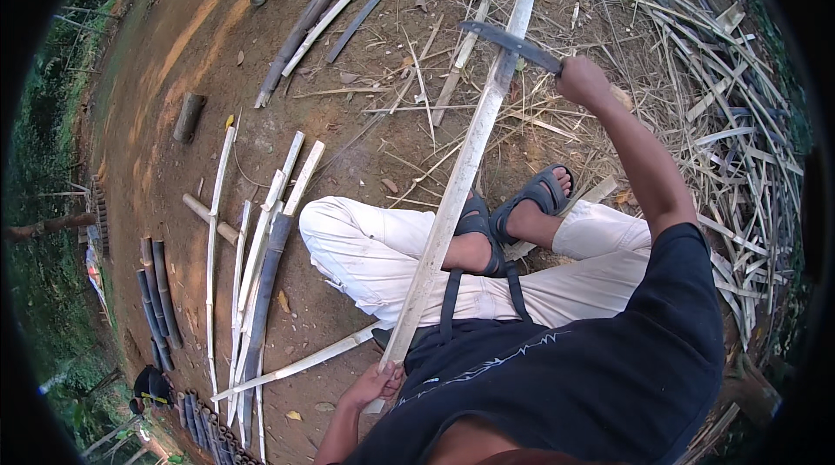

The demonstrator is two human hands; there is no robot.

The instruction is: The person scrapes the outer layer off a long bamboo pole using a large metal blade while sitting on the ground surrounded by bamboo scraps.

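Note:
A long split bamboo strip [459, 182] slants across my lap, from beside my left hip up to the far edge of the view. My left hand [374, 384] is closed around its near end. In my right hand [581, 82] is a machete [515, 44], gripped by the handle, with its dark blade pointing left. The blade lies across the far part of the strip; whether its edge cuts into the bamboo I cannot tell. My legs in pale trousers [574, 278] are bent beneath the strip.
Several split bamboo lengths [261, 265] lie to my left, with dark bamboo pieces [159, 291] beyond them. A large heap of slivers [739, 143] spreads along the right. Dark poles [313, 21] lie ahead, and a short log [188, 117] rests on the dirt.

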